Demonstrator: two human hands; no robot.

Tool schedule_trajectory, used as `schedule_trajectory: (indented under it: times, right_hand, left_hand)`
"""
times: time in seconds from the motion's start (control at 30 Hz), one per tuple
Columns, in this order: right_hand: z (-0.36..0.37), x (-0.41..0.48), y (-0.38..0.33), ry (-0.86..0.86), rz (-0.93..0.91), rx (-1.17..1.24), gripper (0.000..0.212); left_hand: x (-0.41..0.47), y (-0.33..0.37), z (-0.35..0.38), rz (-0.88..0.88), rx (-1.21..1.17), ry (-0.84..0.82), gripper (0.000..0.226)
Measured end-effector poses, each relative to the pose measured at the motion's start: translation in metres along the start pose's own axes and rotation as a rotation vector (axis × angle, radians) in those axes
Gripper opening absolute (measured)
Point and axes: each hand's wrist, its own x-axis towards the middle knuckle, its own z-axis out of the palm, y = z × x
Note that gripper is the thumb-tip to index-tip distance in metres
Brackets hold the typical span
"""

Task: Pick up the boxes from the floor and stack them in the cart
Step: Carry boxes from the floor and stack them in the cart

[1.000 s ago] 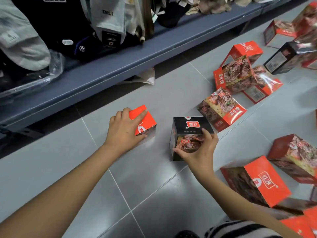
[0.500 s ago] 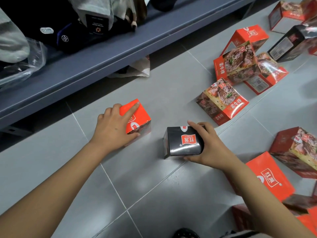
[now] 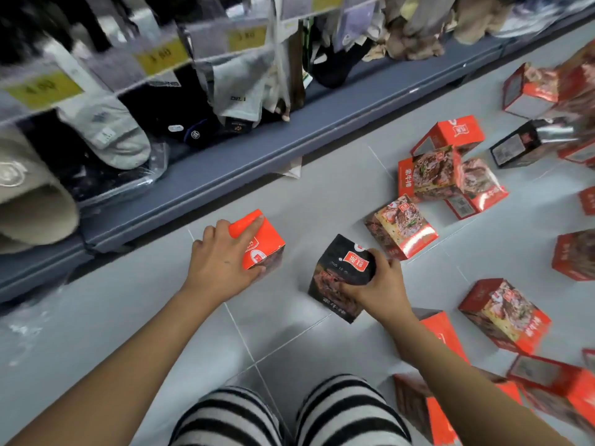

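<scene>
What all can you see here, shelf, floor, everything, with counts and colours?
orange box: one, orange-red, centre left near the shelf, held
black box: one, black with red label, tilted, centre, held
second black box: one, black, floor, far right
loose boxes: at least ten, red-orange, food pictures, scattered on the floor at right
shelf: one, blue-grey, across the top
socks: several, grey, dark, beige, hanging above the shelf
price tags: three, yellow, blurred, upper left
floor: grey tiles
striped trousers: black and white, bottom centre
left hand: fingers grip the orange box
right hand: fingers grip the black box
</scene>
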Motion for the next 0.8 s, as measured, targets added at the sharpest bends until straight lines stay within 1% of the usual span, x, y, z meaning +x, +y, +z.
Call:
schedule_trajectory:
  times: [0.1,0.27,0.5,0.6,0.7,0.8]
  right_hand:
    - [-0.048,-0.032,-0.058,-0.038,-0.033,-0.061,0.083]
    - [-0.133,-0.097,-0.17,-0.146,-0.168,-0.154,0.089]
    - [-0.227,-0.192,-0.301,-0.271,-0.301,-0.189,0.096]
    - [-0.258,-0.234,-0.349,-0.357,-0.404,-0.207,0.093]
    - [-0.271,-0.268,-0.389,-0.45,-0.515,-0.238,0.092]
    - [-0.269,-0.301,-0.425,-0.527,-0.659,-0.269,0.09]
  left_hand:
    - [-0.044,0.005,-0.082,-0.033,-0.014,0.009,0.092]
    - [-0.131,0.012,-0.221,-0.126,-0.047,0.009,0.092]
    - [-0.275,0.029,-0.393,-0.265,-0.056,0.1,0.086]
    - [-0.338,0.038,-0.444,-0.374,-0.108,0.15,0.089]
    - [-0.397,0.044,-0.473,-0.473,-0.123,0.244,0.089]
    - [-0.456,0.044,-0.488,-0.625,-0.135,0.208,0.091]
